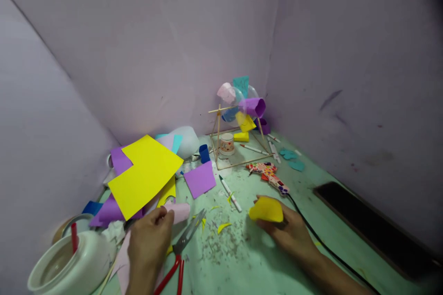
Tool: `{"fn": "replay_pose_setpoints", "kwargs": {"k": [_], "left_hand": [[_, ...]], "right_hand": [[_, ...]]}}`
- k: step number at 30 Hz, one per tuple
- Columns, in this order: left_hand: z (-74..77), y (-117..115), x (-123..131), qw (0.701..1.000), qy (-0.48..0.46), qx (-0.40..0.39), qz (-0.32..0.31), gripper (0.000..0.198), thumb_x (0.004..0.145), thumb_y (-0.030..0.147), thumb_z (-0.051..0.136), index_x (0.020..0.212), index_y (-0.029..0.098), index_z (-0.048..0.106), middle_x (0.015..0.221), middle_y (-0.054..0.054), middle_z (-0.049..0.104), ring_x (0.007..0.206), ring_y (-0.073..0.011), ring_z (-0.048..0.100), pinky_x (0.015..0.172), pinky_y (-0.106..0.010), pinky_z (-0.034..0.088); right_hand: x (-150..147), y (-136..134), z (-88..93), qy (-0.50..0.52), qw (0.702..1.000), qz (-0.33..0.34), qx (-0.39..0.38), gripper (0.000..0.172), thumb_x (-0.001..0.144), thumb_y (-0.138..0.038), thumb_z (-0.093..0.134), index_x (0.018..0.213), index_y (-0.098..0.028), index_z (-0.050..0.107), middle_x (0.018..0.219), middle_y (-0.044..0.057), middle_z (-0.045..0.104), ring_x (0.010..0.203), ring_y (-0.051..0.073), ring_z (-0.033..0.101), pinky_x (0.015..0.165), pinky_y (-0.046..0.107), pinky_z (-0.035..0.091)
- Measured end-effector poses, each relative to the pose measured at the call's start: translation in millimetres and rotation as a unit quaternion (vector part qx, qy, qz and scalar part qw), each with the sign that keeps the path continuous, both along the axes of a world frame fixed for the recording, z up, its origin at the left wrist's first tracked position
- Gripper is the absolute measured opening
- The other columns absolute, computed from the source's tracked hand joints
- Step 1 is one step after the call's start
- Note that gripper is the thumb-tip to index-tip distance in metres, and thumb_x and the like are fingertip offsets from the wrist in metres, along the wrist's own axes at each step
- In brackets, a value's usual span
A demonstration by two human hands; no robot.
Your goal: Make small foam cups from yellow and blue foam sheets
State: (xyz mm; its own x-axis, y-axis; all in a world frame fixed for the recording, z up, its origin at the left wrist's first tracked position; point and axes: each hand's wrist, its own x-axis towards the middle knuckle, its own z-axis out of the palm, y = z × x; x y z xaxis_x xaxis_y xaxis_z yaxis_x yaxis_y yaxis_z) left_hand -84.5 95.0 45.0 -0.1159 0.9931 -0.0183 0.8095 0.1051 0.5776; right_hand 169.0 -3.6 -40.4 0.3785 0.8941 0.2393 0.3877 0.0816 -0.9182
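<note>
1. I have the right hand [290, 230] with its fingers closed around a curved yellow piece [266, 210], held just above the tabletop [249, 258], to the right of the yellow scraps [224, 227].
2. The left hand [148, 235] has curled fingers beside a pale pink piece [179, 212]; I can't tell from here whether they pinch it.
3. For handling the yellow piece well, I'd want a light pinch near its edge, since it looks soft and a hard squeeze could crease the curve.
4. I'd mind the scissors [182, 243] just beside the left hand: their blades are parted and point away from the body.
5. I'd also route the right forearm clear of the cord [302, 215], because a snag could drag the patterned glue gun [272, 176].
6. On writing: the paper cup [227, 144] inside the stick frame [218, 133] carries small print, too fine for me to read. I can make out no brand on the glue gun or the nearest marker [236, 203].
</note>
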Motion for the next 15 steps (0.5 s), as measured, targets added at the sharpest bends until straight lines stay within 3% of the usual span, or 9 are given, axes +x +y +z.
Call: {"fn": "replay_pose_setpoints", "kwargs": {"k": [1, 3, 6, 9, 11, 13, 15], "left_hand": [[5.9, -8, 3, 0.999, 0.022, 0.009, -0.027, 0.026, 0.073, 0.04, 0.047, 0.058, 0.022, 0.059, 0.056, -0.001, 0.06, 0.065, -0.0227, 0.059, 0.058, -0.03, 0.039], [15.8, -25, 16, 0.981, 0.114, 0.059, -0.147, 0.027, 0.077, 0.038, 0.043, 0.057, 0.023, 0.054, 0.053, 0.002, 0.056, 0.06, -0.0181, 0.056, 0.057, -0.028, 0.035], [24.5, -49, 48, 0.917, 0.17, 0.072, -0.353, 0.024, 0.079, 0.029, 0.041, 0.058, 0.021, 0.05, 0.058, 0.001, 0.057, 0.055, -0.0145, 0.054, 0.053, -0.026, 0.033], [29.0, -71, 74, 0.856, 0.183, 0.044, -0.481, 0.019, 0.078, 0.022, 0.041, 0.063, 0.021, 0.052, 0.068, -0.001, 0.06, 0.059, -0.0154, 0.057, 0.052, -0.027, 0.036], [30.8, -79, 76, 0.824, 0.169, 0.059, -0.537, 0.017, 0.077, 0.019, 0.042, 0.066, 0.021, 0.054, 0.067, -0.001, 0.06, 0.056, -0.0148, 0.056, 0.049, -0.026, 0.037], [27.0, -77, 60, 0.808, 0.129, 0.13, -0.56, 0.019, 0.076, 0.015, 0.043, 0.065, 0.022, 0.056, 0.059, 0.0, 0.058, 0.05, -0.0134, 0.053, 0.045, -0.025, 0.036], [9.1, -62, 23, 0.838, 0.059, 0.19, -0.508, 0.018, 0.077, 0.013, 0.043, 0.07, 0.024, 0.056, 0.061, 0.001, 0.059, 0.056, -0.0139, 0.055, 0.051, -0.025, 0.042]], "right_hand": [[0, 2, 1.6, 0.004, 1.0, -0.008, -0.001, 0.038, 0.071, -0.036, 0.068, 0.103, -0.017, 0.061, 0.105, 0.012, 0.067, 0.093, 0.031, 0.063, 0.083, 0.047, 0.048], [-2, 6, 5.3, 0.02, 1.0, -0.022, 0.006, 0.038, 0.07, -0.034, 0.068, 0.105, -0.018, 0.061, 0.101, 0.011, 0.069, 0.091, 0.029, 0.063, 0.081, 0.045, 0.05], [-5, 5, 11.8, 0.034, 0.999, -0.006, 0.011, 0.035, 0.066, -0.029, 0.071, 0.099, -0.019, 0.063, 0.093, 0.007, 0.07, 0.086, 0.026, 0.065, 0.079, 0.041, 0.051], [-3, -7, 16.1, 0.049, 0.999, -0.013, -0.006, 0.037, 0.062, -0.027, 0.074, 0.097, -0.02, 0.064, 0.092, 0.005, 0.07, 0.085, 0.025, 0.065, 0.08, 0.04, 0.052], [1, -18, 16.4, 0.063, 0.997, -0.046, -0.021, 0.037, 0.066, -0.031, 0.072, 0.099, -0.019, 0.062, 0.092, 0.007, 0.07, 0.083, 0.025, 0.065, 0.079, 0.042, 0.052], [6, -27, 14.5, 0.089, 0.991, -0.095, -0.025, 0.038, 0.068, -0.037, 0.069, 0.099, -0.018, 0.06, 0.092, 0.009, 0.07, 0.083, 0.027, 0.066, 0.077, 0.046, 0.053], [11, -32, 11.1, 0.127, 0.98, -0.153, -0.008, 0.039, 0.067, -0.04, 0.07, 0.097, -0.018, 0.059, 0.092, 0.011, 0.069, 0.083, 0.028, 0.066, 0.076, 0.048, 0.055]]}}
